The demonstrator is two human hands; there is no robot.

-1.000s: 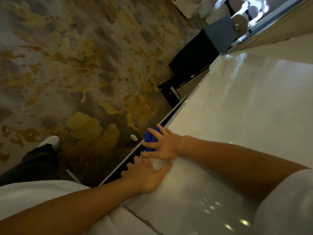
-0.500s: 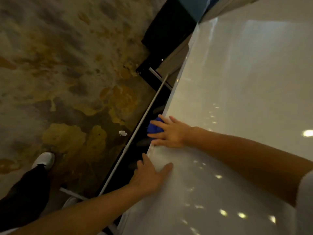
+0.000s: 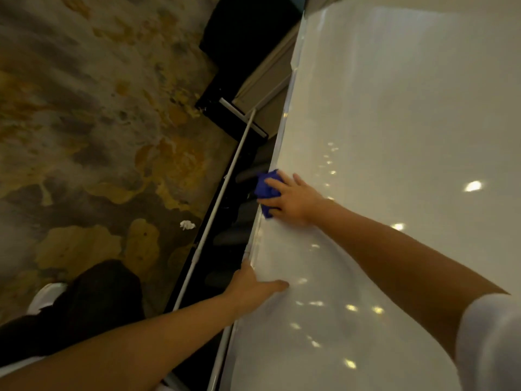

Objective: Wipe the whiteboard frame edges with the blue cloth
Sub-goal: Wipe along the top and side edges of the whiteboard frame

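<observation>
The glossy whiteboard (image 3: 394,136) fills the right half of the head view, its silvery frame edge (image 3: 282,131) running from top centre down to the bottom. A bunched blue cloth (image 3: 266,189) sits on that edge, and my right hand (image 3: 290,198) is closed over it, pressing it against the frame. Lower on the same edge, my left hand (image 3: 253,286) lies flat with the thumb on the board face and the fingers over the rim, which hides them. It holds nothing.
A thin white rail (image 3: 222,198) runs beside the frame over a dark gap. A patterned brown and yellow carpet (image 3: 98,122) lies to the left, with a crumpled white scrap (image 3: 187,224) on it. My dark trouser leg and white shoe (image 3: 48,294) stand at lower left. A black box (image 3: 242,32) sits at the top.
My right hand has slid the blue cloth further along the frame edge, away from my left hand, which stays braced on the board. The camera has tilted, shifting the board leftward.
</observation>
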